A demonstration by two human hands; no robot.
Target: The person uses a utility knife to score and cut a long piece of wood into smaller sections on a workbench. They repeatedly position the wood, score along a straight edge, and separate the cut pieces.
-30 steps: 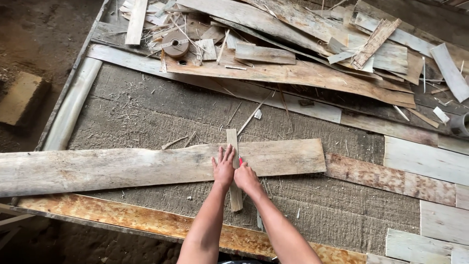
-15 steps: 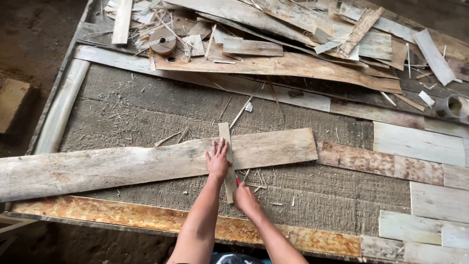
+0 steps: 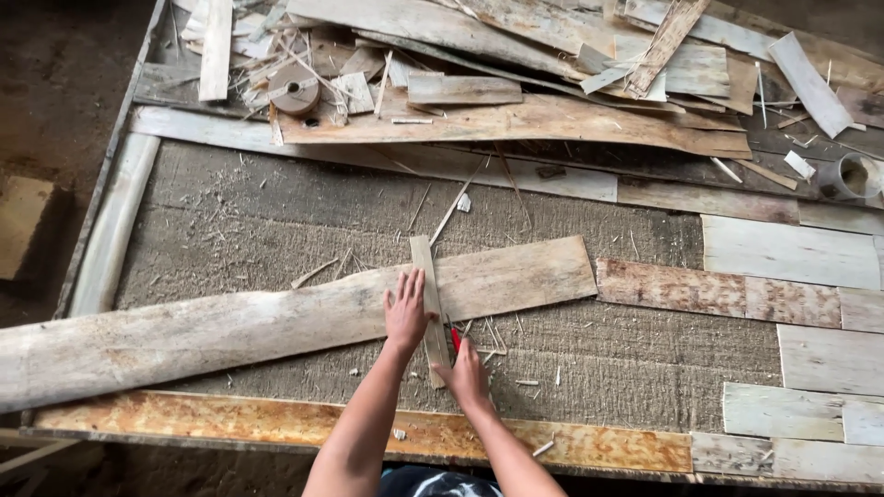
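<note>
Pressing flat with fingers spread, the left hand (image 3: pixel 406 313) lies on the long plank (image 3: pixel 276 322) where a narrow strip (image 3: pixel 429 304) crosses it. Just right of the strip, the right hand (image 3: pixel 467 375) is closed around a red tool (image 3: pixel 455 338), mostly hidden by the fingers, so its kind is unclear. Beyond the plank, a scrap pile (image 3: pixel 516 83) covers the tabletop's (image 3: pixel 276 212) far edge, with a grey roll (image 3: pixel 852 175) partly cut off at its right end.

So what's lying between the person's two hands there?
In the head view, a narrow wooden strip runs between the left hand and right hand, lying across the long plank. Something small and red shows beside it.
</note>
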